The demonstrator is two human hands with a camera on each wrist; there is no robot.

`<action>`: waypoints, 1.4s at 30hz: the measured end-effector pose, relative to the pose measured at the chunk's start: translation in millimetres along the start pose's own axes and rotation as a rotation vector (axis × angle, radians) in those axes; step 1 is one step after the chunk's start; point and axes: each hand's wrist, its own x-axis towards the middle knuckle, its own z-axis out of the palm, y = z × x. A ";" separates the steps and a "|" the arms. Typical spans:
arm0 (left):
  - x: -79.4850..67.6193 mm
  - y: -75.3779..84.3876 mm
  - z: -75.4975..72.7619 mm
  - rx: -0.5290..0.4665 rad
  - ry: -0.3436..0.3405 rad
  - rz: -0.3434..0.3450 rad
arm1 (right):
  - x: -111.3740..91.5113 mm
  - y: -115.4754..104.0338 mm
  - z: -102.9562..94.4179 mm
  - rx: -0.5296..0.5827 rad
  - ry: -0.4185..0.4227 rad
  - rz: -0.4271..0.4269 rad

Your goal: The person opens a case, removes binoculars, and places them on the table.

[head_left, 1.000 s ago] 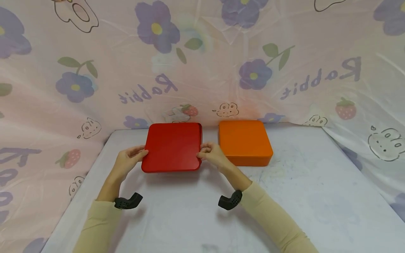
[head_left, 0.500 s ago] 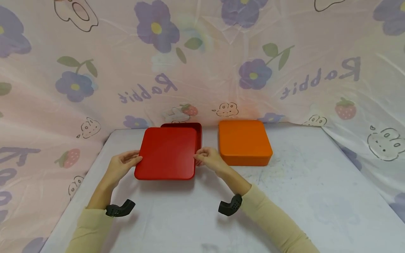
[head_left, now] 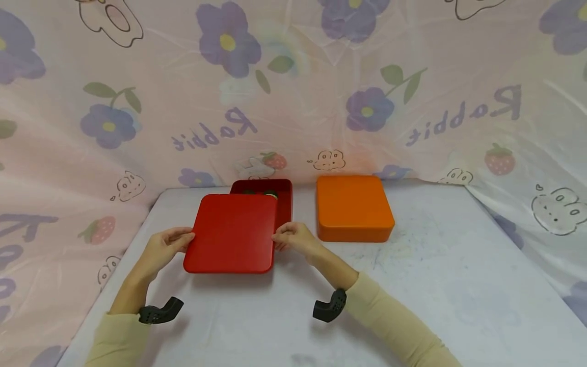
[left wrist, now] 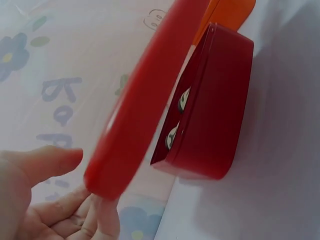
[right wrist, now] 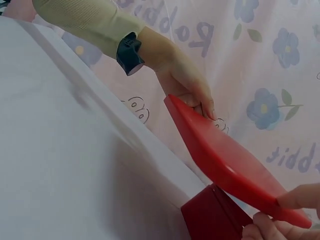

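Note:
A flat red lid (head_left: 231,235) is held level between both hands, raised off the red box (head_left: 285,206) and shifted toward the person and to the left. My left hand (head_left: 158,251) pinches the lid's left edge, thumb above and fingers underneath. At the opposite edge, my right hand (head_left: 299,239) grips it the same way, as the right wrist view shows. Inside the uncovered back part of the box, round things with dark green tops (head_left: 270,193) peek out. Two pale-and-dark round items (left wrist: 184,100) also show through the gap in the left wrist view. The lid hides the rest.
An orange box (head_left: 353,206) with its top covered stands to the right of the red one. Both sit on a white tabletop (head_left: 412,285) near the back, against a patterned curtain (head_left: 293,102). A black curved device (head_left: 161,311) is strapped to each wrist.
Both hands have drawn the lid off the red box, toward the person and to the left. The box's back interior and the round things inside have come into sight.

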 end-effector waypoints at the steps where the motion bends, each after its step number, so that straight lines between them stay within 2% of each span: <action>1: -0.5 -1.0 -1.5 0.011 -0.003 -0.004 | -0.1 0.3 1.6 0.003 -0.002 0.010; 21: -14.2 -21.3 -26.2 0.116 -0.075 -0.038 | 4.8 14.5 37.7 -0.013 -0.041 0.030; 30: -20.7 -32.2 -37.0 0.129 -0.079 -0.021 | 7.7 17.1 54.4 0.025 -0.052 0.020; 42: -28.0 -48.2 -46.0 0.133 -0.107 -0.067 | 8.3 19.3 72.2 0.004 -0.083 0.024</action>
